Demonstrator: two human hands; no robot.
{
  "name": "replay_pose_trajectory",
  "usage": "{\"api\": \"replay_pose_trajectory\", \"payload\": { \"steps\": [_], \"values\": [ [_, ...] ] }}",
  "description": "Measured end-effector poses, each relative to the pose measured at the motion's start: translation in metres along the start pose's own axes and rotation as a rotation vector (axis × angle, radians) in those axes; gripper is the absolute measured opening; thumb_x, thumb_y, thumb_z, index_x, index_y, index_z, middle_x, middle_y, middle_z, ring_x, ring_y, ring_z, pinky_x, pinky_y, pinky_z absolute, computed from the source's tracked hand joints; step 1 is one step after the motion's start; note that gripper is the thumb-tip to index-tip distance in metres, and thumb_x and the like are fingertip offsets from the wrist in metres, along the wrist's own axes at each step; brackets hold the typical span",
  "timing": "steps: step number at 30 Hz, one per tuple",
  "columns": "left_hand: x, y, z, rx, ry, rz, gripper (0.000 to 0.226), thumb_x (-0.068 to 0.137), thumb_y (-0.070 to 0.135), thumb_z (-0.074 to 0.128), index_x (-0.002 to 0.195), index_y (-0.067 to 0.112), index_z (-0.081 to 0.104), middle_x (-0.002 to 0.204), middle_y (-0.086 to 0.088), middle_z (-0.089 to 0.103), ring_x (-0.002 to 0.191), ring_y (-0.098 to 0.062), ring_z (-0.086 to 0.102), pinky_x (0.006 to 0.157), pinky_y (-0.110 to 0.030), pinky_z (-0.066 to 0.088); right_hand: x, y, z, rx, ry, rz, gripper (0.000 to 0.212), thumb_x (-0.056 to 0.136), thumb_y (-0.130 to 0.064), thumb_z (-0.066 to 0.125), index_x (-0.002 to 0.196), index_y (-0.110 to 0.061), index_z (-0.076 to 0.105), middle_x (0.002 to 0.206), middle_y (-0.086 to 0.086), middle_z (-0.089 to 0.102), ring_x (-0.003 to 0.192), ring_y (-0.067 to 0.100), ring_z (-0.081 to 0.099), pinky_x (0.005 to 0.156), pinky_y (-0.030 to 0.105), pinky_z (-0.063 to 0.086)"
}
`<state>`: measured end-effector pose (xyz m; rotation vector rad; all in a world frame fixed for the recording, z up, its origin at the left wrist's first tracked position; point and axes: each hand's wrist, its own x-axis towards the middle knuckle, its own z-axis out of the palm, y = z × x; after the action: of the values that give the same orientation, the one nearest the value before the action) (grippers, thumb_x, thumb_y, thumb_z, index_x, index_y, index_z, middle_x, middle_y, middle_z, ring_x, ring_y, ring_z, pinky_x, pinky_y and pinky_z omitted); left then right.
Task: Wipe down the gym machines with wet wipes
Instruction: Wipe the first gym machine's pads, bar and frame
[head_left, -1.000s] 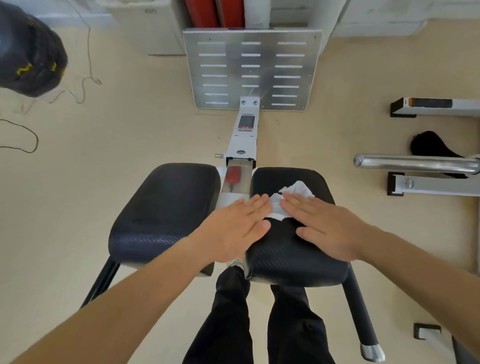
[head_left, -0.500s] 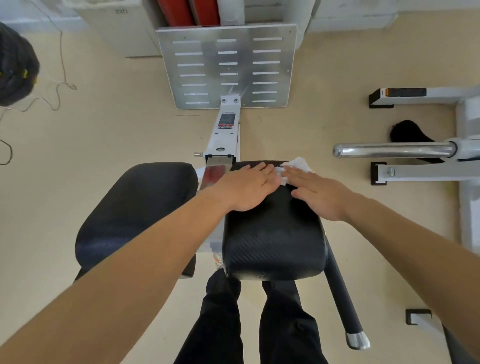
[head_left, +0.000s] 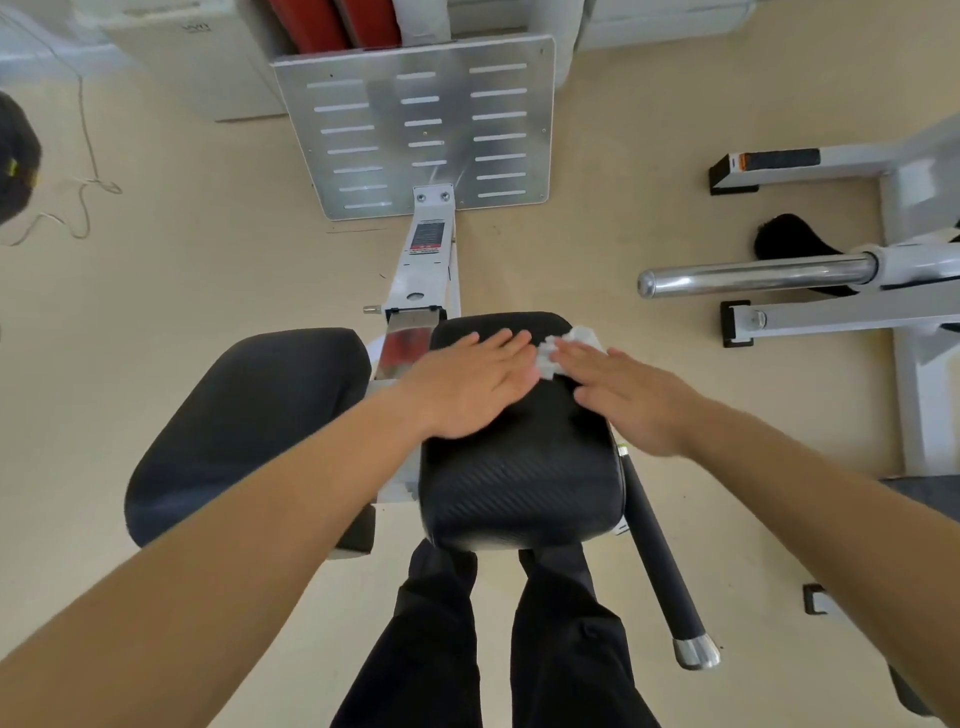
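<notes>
Wipe (head_left: 569, 349) sits bunched at the far right corner of the right pad (head_left: 519, 467), white against the black vinyl, part of it peeking past my fingertips. My right hand (head_left: 631, 400) lies flat on it, fingers straight and together, pinning it by palm pressure rather than gripping it. My left hand (head_left: 467, 387) is flat too, holding nothing that I can see, its fingertips touching the wipe's near edge on the pad's far half.

As I judge it, I am mid-stroke on this pad, and the near half, towards my legs (head_left: 493, 639), looks like the ground left to cover. To do it well I keep the palm weight even and draw the wipe in straight overlapping passes from the far edge to the near edge, then round the rolled sides. The wipe is crumpled; I would spread it so more of it meets the vinyl. The textured cover could drag and roll the wipe up, so slow strokes suit it.

Left of this pad lies the left pad (head_left: 249, 426), and beside its right edge the handle (head_left: 660, 561).
</notes>
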<state>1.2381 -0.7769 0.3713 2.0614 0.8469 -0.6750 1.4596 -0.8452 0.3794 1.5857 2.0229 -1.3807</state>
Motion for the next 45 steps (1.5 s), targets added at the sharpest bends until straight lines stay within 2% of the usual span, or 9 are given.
{"api": "replay_pose_trajectory", "payload": {
  "steps": [3,7,12,18,22,25,32,39,45],
  "values": [
    [0.04,-0.02,-0.011,0.023,-0.017,-0.069,0.06,0.107,0.048,0.006,0.161,0.022,0.004,0.168,0.005,-0.004,0.154,-0.009,-0.005,0.126,-0.035,-0.001,0.049,0.015,-0.009,-0.02,-0.008,0.048,0.052,0.11,-0.024,0.022,0.161,-0.023,0.015,0.168,-0.005,0.004,0.154,0.007,0.001,0.12,0.026,-0.001],
    [0.062,-0.029,-0.018,-0.032,-0.039,-0.135,0.056,0.109,0.044,0.006,0.161,0.023,0.003,0.168,0.005,-0.007,0.155,-0.012,-0.006,0.126,-0.039,0.0,0.079,0.023,-0.012,0.036,-0.033,0.096,0.054,0.107,-0.025,0.024,0.159,-0.038,0.016,0.168,-0.009,0.009,0.153,0.006,0.005,0.124,0.031,0.001],
    [0.03,-0.009,-0.013,-0.031,-0.034,-0.067,0.056,0.109,0.042,0.008,0.16,0.021,0.003,0.168,0.003,-0.005,0.154,-0.01,-0.005,0.126,-0.035,0.001,0.044,0.003,-0.01,0.023,-0.002,0.099,0.057,0.103,-0.031,0.03,0.16,-0.032,0.019,0.167,-0.011,0.006,0.152,0.013,0.015,0.121,0.034,0.014],
    [-0.055,0.022,0.01,-0.085,-0.006,0.034,0.058,0.108,0.044,0.01,0.161,0.021,0.003,0.168,0.009,-0.006,0.152,-0.003,-0.007,0.126,-0.032,0.0,-0.042,-0.032,0.004,0.024,-0.039,-0.009,0.074,0.089,-0.043,0.02,0.161,-0.028,0.006,0.167,-0.013,-0.001,0.151,-0.002,-0.005,0.122,0.02,-0.004],
    [-0.102,0.046,0.029,-0.037,0.025,0.066,0.061,0.105,0.049,0.005,0.16,0.024,-0.002,0.167,0.012,-0.011,0.151,-0.001,-0.013,0.126,-0.032,0.0,-0.087,-0.059,0.025,-0.06,-0.01,-0.024,0.066,0.102,-0.036,0.028,0.161,-0.029,-0.002,0.166,-0.014,-0.012,0.149,-0.002,-0.016,0.117,0.017,-0.015],
    [-0.124,0.053,0.048,0.046,0.063,0.073,0.065,0.102,0.054,0.003,0.159,0.025,-0.008,0.165,0.011,-0.017,0.151,-0.004,-0.018,0.126,-0.032,-0.003,-0.11,-0.083,0.043,-0.138,0.003,-0.021,0.068,0.097,-0.046,0.01,0.16,-0.028,-0.007,0.164,-0.013,-0.017,0.149,0.001,-0.022,0.116,0.021,-0.017],
    [-0.103,0.036,0.066,0.231,0.264,0.03,0.069,0.103,0.055,0.002,0.159,0.017,-0.012,0.166,0.0,-0.02,0.153,-0.015,-0.017,0.127,-0.037,0.0,-0.08,-0.08,0.065,-0.193,0.173,0.175,0.076,0.09,-0.055,-0.007,0.16,-0.025,-0.007,0.166,-0.007,-0.016,0.153,0.01,-0.016,0.127,0.038,-0.001],
    [-0.107,0.035,0.077,0.263,0.337,0.034,0.073,0.1,0.055,-0.001,0.161,0.014,0.0,0.168,-0.004,-0.007,0.155,-0.018,-0.004,0.127,-0.039,0.001,-0.083,-0.089,0.093,-0.238,0.284,0.201,0.078,0.091,-0.054,0.005,0.16,-0.018,-0.002,0.167,-0.003,-0.01,0.153,0.012,-0.013,0.125,0.034,-0.004],
    [-0.14,0.042,0.139,0.278,0.583,-0.121,0.068,0.105,0.05,0.001,0.16,0.011,0.012,0.168,-0.008,0.005,0.155,-0.024,0.007,0.125,-0.044,0.016,-0.087,-0.094,0.123,-0.406,0.407,0.031,0.072,0.099,-0.051,0.022,0.159,-0.013,0.016,0.167,0.005,0.008,0.155,0.023,0.004,0.124,0.046,0.011]
  ]
}}
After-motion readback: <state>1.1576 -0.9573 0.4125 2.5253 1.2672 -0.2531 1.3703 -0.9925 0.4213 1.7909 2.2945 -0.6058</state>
